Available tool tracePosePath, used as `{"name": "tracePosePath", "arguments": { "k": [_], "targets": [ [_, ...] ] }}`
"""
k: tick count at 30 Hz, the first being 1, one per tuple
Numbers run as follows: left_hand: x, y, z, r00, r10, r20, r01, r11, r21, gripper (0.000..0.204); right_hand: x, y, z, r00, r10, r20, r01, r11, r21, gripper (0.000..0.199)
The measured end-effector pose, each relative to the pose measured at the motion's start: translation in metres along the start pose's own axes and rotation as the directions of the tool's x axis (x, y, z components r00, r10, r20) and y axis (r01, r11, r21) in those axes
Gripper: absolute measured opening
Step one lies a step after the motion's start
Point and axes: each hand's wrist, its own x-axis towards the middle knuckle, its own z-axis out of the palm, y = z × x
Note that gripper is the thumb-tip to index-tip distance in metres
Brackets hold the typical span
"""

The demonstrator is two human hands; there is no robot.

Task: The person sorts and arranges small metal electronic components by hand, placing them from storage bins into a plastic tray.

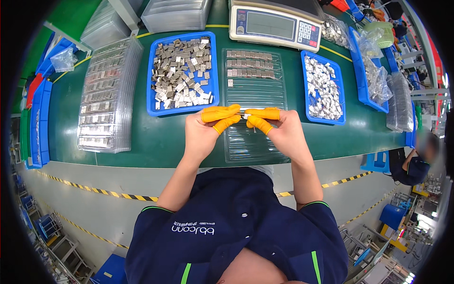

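My left hand (204, 128) and my right hand (284, 129) meet over a clear slotted plastic tray (255, 150), with orange-yellow covers on the thumbs and fingers. A small white connector (247, 116) is pinched in the right fingertips. The left fingers are closed at its left side on a small dark piece, mostly hidden. In the far rows of the clear tray lie several silver metal-shelled connectors (250, 64). Left of it, a blue tray (154, 102) holds a heap of silver metal shells (182, 71); to the right, a smaller blue tray (326, 121) holds white connectors (324, 87).
A digital scale (274, 26) stands at the back of the green table (179, 142). Stacked clear trays of parts (106, 94) rise at the left. Blue bins with plastic bags (373, 80) line the right side. A person (416, 163) sits at the far right.
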Motion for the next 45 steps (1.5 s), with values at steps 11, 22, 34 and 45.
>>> {"name": "tracePosePath", "arguments": {
  "k": [11,22,34,45],
  "targets": [
    [-0.008,0.01,-0.007,0.965,-0.179,0.191,0.201,0.973,-0.108,0.019,0.004,0.006,-0.006,0.965,0.119,0.234,-0.221,0.848,0.482,0.023],
    [-0.007,-0.003,-0.006,0.935,-0.271,0.23,0.325,0.913,-0.247,0.022,0.003,0.008,0.005,0.991,0.054,0.122,-0.099,0.913,0.395,0.019],
    [0.005,-0.007,-0.021,0.946,0.245,-0.211,-0.132,0.888,0.44,0.023,0.077,0.032,0.009,0.78,-0.61,-0.136,0.318,0.574,-0.754,0.014],
    [0.028,0.004,-0.05,0.915,0.402,-0.017,-0.215,0.526,0.823,0.021,0.081,0.038,0.009,0.77,-0.638,0.019,0.418,0.481,-0.771,0.016]
  ]
}}
